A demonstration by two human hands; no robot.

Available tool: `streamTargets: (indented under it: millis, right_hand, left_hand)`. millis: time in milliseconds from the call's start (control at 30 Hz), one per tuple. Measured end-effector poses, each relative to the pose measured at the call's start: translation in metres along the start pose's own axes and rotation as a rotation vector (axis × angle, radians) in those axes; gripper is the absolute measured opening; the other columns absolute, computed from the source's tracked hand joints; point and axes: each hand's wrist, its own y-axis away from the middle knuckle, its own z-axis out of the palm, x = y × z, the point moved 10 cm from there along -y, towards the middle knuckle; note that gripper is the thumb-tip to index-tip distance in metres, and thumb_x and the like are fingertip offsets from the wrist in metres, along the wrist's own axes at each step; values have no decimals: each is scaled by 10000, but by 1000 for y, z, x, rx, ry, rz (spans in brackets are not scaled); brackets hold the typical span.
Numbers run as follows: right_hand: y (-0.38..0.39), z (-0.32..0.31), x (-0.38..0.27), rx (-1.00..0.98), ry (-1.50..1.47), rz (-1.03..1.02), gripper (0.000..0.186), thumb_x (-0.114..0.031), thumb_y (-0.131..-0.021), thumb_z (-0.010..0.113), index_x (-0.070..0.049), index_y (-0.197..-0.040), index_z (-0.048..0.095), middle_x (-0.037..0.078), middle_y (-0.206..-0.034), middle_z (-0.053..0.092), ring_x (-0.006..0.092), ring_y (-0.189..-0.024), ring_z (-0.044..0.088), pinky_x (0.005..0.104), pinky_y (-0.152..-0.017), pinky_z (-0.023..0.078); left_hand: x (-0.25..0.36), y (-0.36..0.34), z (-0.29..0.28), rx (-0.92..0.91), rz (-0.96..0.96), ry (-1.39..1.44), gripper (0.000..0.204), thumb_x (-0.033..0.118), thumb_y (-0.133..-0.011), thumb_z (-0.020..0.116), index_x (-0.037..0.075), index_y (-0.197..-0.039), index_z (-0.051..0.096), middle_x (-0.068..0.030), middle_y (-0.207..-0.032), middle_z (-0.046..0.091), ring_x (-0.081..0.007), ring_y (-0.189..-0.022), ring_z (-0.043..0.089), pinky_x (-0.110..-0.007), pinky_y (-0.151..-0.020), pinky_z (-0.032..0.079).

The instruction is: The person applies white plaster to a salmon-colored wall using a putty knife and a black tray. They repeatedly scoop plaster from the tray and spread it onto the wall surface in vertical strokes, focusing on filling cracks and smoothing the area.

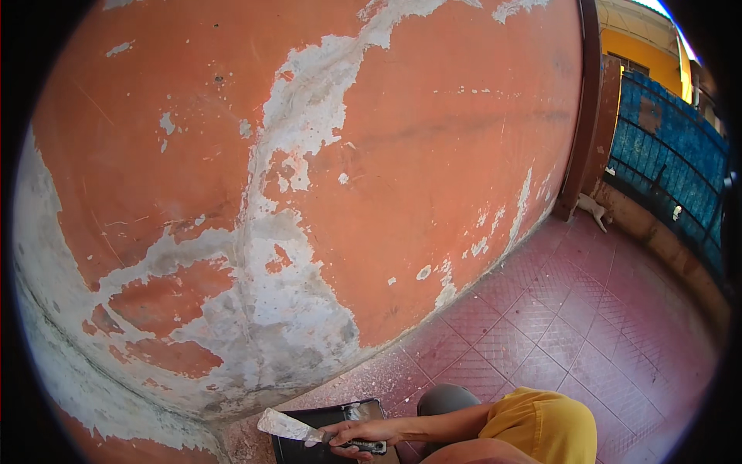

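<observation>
My right hand (357,438) is wrapped round the black handle of a putty knife (292,426). Its wide blade points left and is coated with pale dust or plaster. Hand and knife are over a black tray (354,407) at the foot of the wall, partly covered by my hand and cut by the lower edge. Just beyond rises an orange wall (433,185), its paint peeled off in large patches that bare grey-white plaster (297,325). Some bare skin shows at the bottom edge below my right forearm, but my left hand is out of sight.
Pale flakes (386,379) lie on the red tiled floor (533,356) along the wall. A grey rounded shape (447,397), perhaps my knee, is beside my forearm. Farther right are a brown post (583,116), a blue gate (672,147) and a white animal (593,209) lying down.
</observation>
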Motion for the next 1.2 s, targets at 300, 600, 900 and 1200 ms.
streamTargets:
  millis: [300, 600, 900, 1200]
  right_hand:
    - [10, 17, 24, 125, -195, 362, 432, -414, -1043, 421, -57, -1238, 566, -66, -616, 410, 30, -464, 368, 178, -421, 314]
    - [67, 165, -67, 146, -182, 276, 516, -500, -1041, 349, -40, -1069, 583, -52, -679, 413, 44, -526, 340, 195, -450, 279]
    - [218, 285, -323, 678, -322, -176, 365, -369, -1044, 375, -47, -1092, 541, 21, -820, 567, 61, -592, 452, 203, -499, 387]
    - [426, 380, -456, 1216, 26, -941, 395, -407, -1028, 406, -82, -1216, 530, -9, -848, 563, 55, -630, 432, 221, -570, 371]
  left_hand:
    - [3, 38, -2, -39, -240, 54, 396, 259, -792, 560, -10, -1076, 624, -142, -1128, 647, -306, -1007, 603, -446, -877, 477]
    - [-9, 172, -82, -10, -554, 176, 431, 266, -761, 557, -12, -1084, 626, -147, -1150, 641, -323, -1032, 591, -466, -903, 469]
    - [124, 349, -178, 7, -745, 463, 467, 274, -731, 555, -14, -1091, 627, -151, -1171, 636, -340, -1057, 579, -487, -929, 462]
    - [269, 423, -140, 24, -643, 357, 505, 221, -708, 532, -4, -1156, 593, -130, -1160, 617, -355, -1031, 580, -493, -932, 462]
